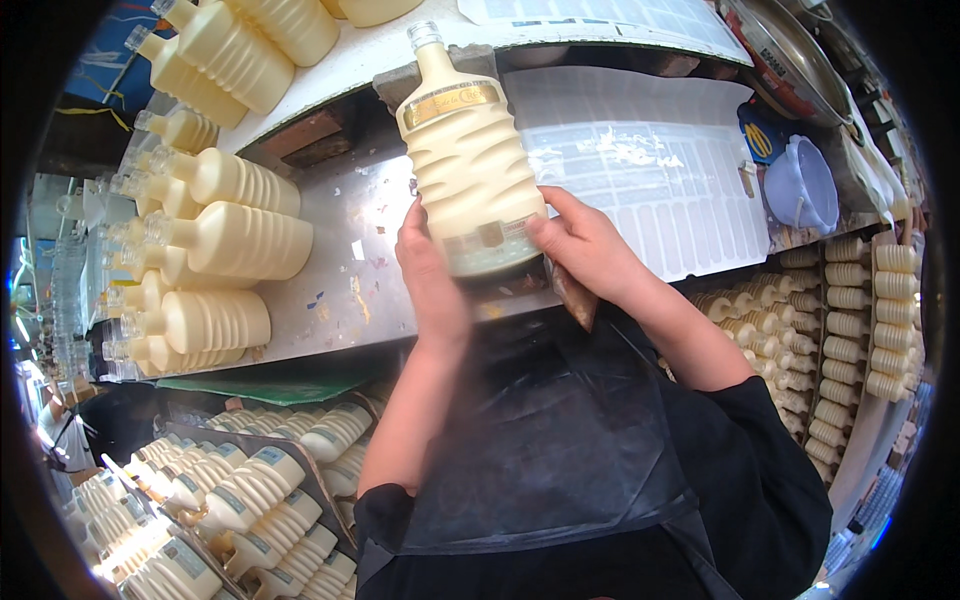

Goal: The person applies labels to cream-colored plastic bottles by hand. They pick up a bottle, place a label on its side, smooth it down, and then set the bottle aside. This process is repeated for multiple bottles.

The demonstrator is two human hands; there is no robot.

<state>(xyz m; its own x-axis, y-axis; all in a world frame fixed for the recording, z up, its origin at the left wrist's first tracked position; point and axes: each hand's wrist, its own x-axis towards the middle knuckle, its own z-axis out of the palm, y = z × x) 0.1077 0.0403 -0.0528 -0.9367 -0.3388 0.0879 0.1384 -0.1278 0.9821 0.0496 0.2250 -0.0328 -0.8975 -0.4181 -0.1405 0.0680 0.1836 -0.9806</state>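
A cream-coloured, ribbed bottle (465, 165) with a clear threaded neck and a gold band label lies in front of me, its neck pointing away. Its neck end is by a grey block (400, 85) on the bench. My left hand (430, 270), slightly blurred, closes on the lower left side of the bottle. My right hand (585, 240) grips the lower right side, thumb pressed near a small label at the base. Beneath the right palm shows a flat brown pointed piece (573, 297); whether the hand holds it I cannot tell.
Cream bottles (240, 240) lie stacked at the left of the metal bench (350, 315). Label sheets (650, 200) cover its right part, near a lilac bucket (803, 185). Finished-looking labelled bottles (250, 490) fill racks below left; more bottles (840, 345) stand racked at right.
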